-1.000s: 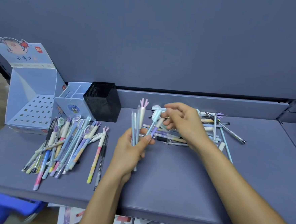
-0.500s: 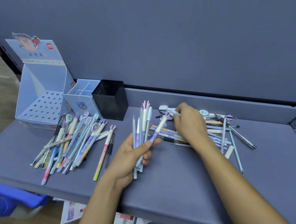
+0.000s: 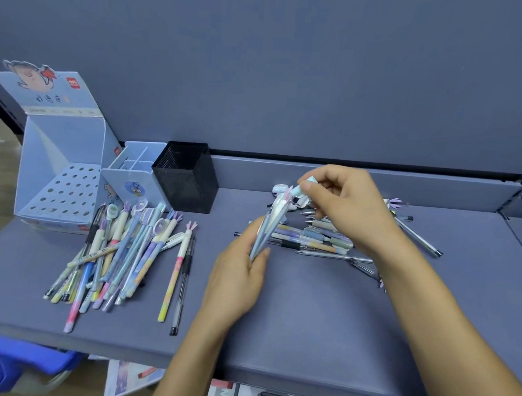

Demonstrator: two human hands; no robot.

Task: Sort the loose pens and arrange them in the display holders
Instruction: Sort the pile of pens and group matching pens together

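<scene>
The left hand [image 3: 235,276] grips a slim bundle of pastel pens [image 3: 272,221], its fingers [image 3: 260,255] clamped round the lower half. The right hand [image 3: 349,204] pinches the pale blue cap [image 3: 300,189] of one pen at the bundle's top. Just behind, a loose heap of mixed pens [image 3: 312,235] lies on the grey-blue surface [image 3: 307,309]. Farther left, a fanned spread of pens [image 3: 126,250] lies before the perforated pale blue display box [image 3: 59,190], the divided pale blue holder [image 3: 138,173] and the black mesh cup [image 3: 187,177].

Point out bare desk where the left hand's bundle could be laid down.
Widest bare patch: desk front, right of the left hand and below the right pile. Another lies between the black cup and that pile. Crowded: the left pile before the holders, and under the right hand.
</scene>
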